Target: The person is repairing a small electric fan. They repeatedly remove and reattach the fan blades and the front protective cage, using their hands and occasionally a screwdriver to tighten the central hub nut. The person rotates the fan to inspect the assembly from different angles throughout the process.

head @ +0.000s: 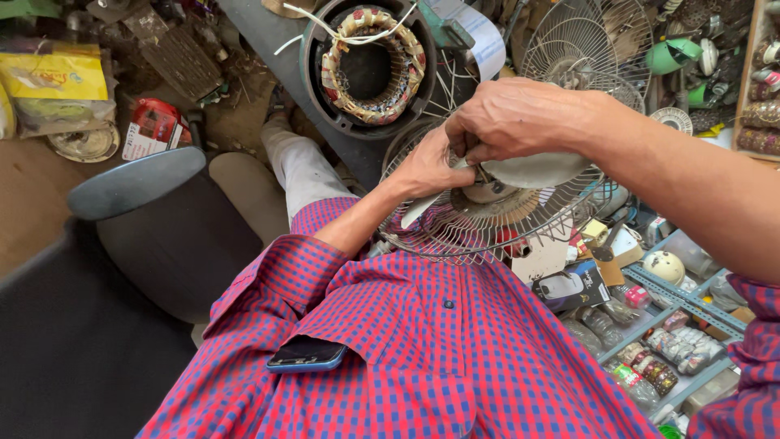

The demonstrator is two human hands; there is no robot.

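The left hand (426,167) curls closed on the white plastic fan blade (532,171) at its nine o'clock edge. The right hand (512,118), fingers bent and pinched together, presses on the blade's hub from twelve o'clock. The blade sits inside the round wire fan guard (455,236) above the person's lap.

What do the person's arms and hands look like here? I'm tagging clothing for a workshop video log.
Both arms wear a red-and-blue checked woven shirt. The left sleeve is rolled up near the elbow, the right sleeve likewise pushed back, leaving the forearms bare. The left hand and right hand are bare: no gloves, rings or watch visible.
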